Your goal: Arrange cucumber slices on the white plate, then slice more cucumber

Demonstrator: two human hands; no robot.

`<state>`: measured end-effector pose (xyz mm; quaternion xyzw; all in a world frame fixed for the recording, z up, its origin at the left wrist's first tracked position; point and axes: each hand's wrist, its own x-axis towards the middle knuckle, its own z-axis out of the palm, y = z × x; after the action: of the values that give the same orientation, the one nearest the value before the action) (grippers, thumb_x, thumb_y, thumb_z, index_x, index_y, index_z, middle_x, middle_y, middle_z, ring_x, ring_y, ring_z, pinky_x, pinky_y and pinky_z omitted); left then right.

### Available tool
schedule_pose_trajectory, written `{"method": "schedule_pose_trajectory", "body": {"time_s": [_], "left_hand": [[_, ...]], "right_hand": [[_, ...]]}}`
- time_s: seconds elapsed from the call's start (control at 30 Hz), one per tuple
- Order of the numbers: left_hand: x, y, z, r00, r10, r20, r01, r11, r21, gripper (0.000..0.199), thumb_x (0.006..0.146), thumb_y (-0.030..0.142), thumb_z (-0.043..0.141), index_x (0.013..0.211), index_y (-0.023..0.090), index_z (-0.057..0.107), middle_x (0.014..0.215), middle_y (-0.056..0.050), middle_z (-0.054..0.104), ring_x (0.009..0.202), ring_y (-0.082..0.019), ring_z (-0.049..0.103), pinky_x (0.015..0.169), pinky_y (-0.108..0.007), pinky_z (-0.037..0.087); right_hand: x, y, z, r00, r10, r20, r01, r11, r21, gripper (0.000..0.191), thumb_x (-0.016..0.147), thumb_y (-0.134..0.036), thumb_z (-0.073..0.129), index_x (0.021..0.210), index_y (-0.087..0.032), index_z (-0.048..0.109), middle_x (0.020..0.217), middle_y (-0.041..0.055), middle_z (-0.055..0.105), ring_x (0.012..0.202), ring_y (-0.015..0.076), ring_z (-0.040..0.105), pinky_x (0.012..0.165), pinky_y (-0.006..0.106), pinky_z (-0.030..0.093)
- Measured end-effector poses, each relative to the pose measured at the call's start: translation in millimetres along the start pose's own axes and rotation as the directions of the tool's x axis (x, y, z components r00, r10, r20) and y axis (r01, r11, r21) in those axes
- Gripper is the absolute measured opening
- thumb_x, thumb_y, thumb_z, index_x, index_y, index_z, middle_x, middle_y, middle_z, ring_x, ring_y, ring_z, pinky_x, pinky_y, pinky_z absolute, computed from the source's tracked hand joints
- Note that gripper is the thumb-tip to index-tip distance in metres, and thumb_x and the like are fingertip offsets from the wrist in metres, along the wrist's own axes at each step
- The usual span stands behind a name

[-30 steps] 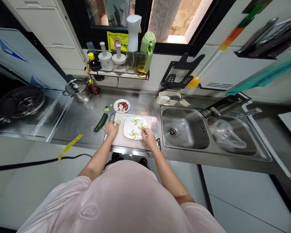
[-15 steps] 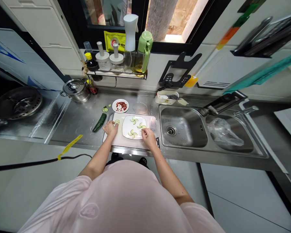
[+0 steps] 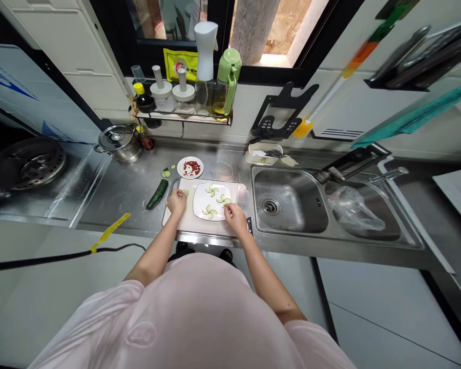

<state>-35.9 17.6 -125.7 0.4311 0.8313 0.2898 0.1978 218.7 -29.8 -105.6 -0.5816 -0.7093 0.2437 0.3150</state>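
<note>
A white square plate (image 3: 200,207) rests on a pale cutting board (image 3: 186,223). Curved cucumber slices (image 3: 210,212) lie on it in three pinwheel shapes. My left hand (image 3: 176,204) is over the board's left side, its fingers closed at a few cut cucumber slices (image 3: 185,192). At the plate's right edge, the thumb and fingers of my right hand (image 3: 235,219) pinch a thin slice beside the right pinwheel; the fingers partly hide it. A dark green cucumber (image 3: 157,195) lies left of the board, with several cucumber offcuts (image 3: 166,172) behind it.
Behind the board stands a small plate (image 3: 180,169) of red pieces. A knife handle (image 3: 249,225) shows at the board's right edge, near the sink (image 3: 292,200). A lidded pot (image 3: 119,146) stands back left, beneath a shelf (image 3: 192,118) of bottles and jars.
My left hand has rolled and its fingers have curled in at the cut slices on the board. My right hand stays almost in place at the plate's edge.
</note>
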Motion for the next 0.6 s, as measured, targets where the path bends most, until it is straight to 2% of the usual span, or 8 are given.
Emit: {"method": "schedule_pose_trajectory", "body": {"time_s": [0.13, 0.3, 0.47, 0.6], "left_hand": [[5, -5, 3.6, 1.000, -0.007, 0.003, 0.007, 0.963, -0.268, 0.020, 0.069, 0.028, 0.063, 0.087, 0.022, 0.059, 0.077, 0.000, 0.063, 0.073, -0.016, 0.057, 0.074, -0.029, 0.037], [6, 1, 1.6, 0.994, 0.036, 0.099, 0.035, 0.777, -0.629, 0.028, 0.060, 0.026, 0.066, 0.084, 0.019, 0.054, 0.070, 0.002, 0.056, 0.064, -0.011, 0.053, 0.067, -0.024, 0.041], [-3, 19, -10.5, 0.967, 0.164, 0.193, 0.047, 0.632, -0.774, 0.036, 0.059, 0.025, 0.070, 0.089, 0.018, 0.052, 0.071, 0.002, 0.058, 0.067, -0.010, 0.056, 0.072, -0.024, 0.043], [-13, 36, -23.2, 0.933, 0.264, 0.246, 0.053, 0.575, -0.816, 0.038, 0.060, 0.025, 0.072, 0.092, 0.018, 0.052, 0.072, 0.003, 0.059, 0.067, -0.009, 0.057, 0.071, -0.023, 0.043]], "right_hand": [[1, 1, 0, 1.000, -0.009, -0.009, 0.009, 1.000, 0.004, 0.022, 0.086, -0.023, 0.043, 0.094, -0.019, 0.063, 0.089, 0.0076, 0.063, 0.082, 0.0205, 0.056, 0.074, 0.032, 0.044], [4, 1, 0, 1.000, -0.022, -0.018, 0.023, 1.000, 0.021, 0.021, 0.086, -0.023, 0.044, 0.094, -0.019, 0.063, 0.088, 0.0074, 0.063, 0.079, 0.0198, 0.056, 0.074, 0.032, 0.044], [15, -9, -1, 0.998, -0.044, -0.035, 0.046, 0.998, 0.053, 0.021, 0.087, -0.023, 0.045, 0.096, -0.019, 0.063, 0.090, 0.0073, 0.064, 0.077, 0.0193, 0.056, 0.074, 0.033, 0.045], [27, -24, -4, 0.996, -0.070, -0.055, 0.074, 0.994, 0.081, 0.019, 0.087, -0.025, 0.046, 0.095, -0.020, 0.063, 0.089, 0.0070, 0.063, 0.079, 0.0198, 0.057, 0.074, 0.033, 0.046]]}}
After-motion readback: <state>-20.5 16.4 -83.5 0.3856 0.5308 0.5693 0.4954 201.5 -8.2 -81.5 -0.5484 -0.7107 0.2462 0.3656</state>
